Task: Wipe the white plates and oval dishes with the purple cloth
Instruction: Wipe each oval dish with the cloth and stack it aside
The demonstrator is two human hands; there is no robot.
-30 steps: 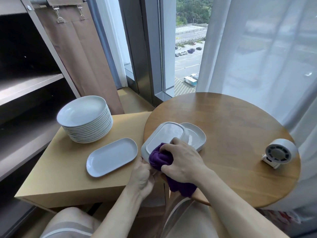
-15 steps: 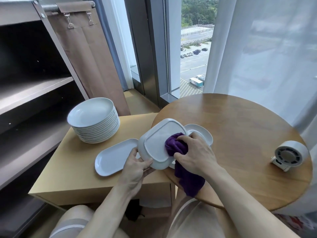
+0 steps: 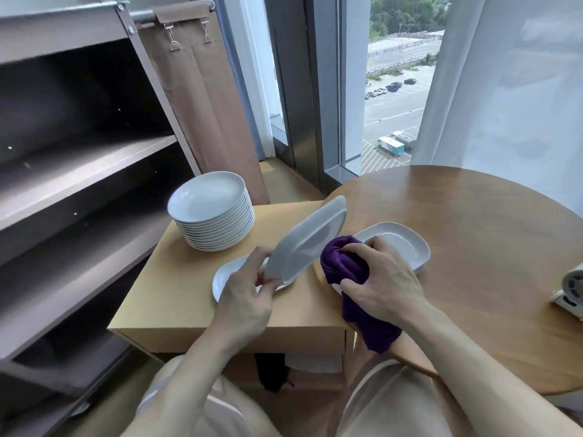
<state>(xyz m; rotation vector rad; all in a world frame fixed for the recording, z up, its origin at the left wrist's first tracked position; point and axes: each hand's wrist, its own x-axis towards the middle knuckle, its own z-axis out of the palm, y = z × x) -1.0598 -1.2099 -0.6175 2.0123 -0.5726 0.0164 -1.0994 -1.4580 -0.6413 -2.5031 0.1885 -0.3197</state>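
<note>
Pinching the near end of the tilted oval dish [image 3: 307, 244] in my left hand [image 3: 249, 298], I am holding it up on edge, underside toward me, over the spot where the cardboard box [image 3: 176, 298] meets the round table [image 3: 473, 247]. My right hand [image 3: 381, 282] is clutching the bunched purple cloth [image 3: 344, 263] at the dish's lower right edge. The second oval dish [image 3: 407, 244] is lying on the table behind the cloth. The third oval dish [image 3: 225, 275] is lying on the box under my left hand, near the stack of white plates [image 3: 214, 209].
</note>
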